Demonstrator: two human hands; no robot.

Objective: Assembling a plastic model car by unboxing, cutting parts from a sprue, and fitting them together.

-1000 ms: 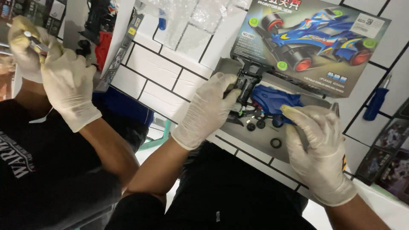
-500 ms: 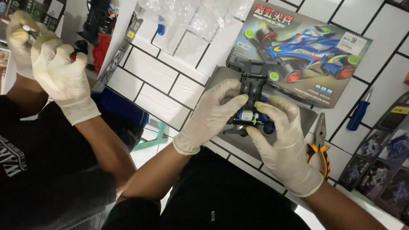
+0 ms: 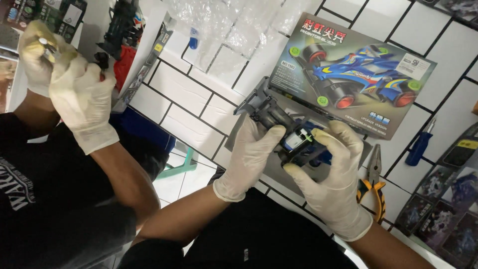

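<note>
Fig.: Left hand [image 3: 251, 162] & right hand [image 3: 331, 182], both gloved, clasp a dark toy car chassis [image 3: 286, 132] from opposite sides, fingers curled round it, prob. to steady it over the white tiled table [image 3: 184, 94]. Box [image 3: 353, 74] at 1 o'clock, pliers [image 3: 371, 187] at 4. Vs 0.5 s ago: chassis tilted more; co-worker's hands [image 3: 64, 74] at 9 little changed.

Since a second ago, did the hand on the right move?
Yes. The right hand came in from beside the box to join the left hand on the dark toy car frame in front of it.
</note>
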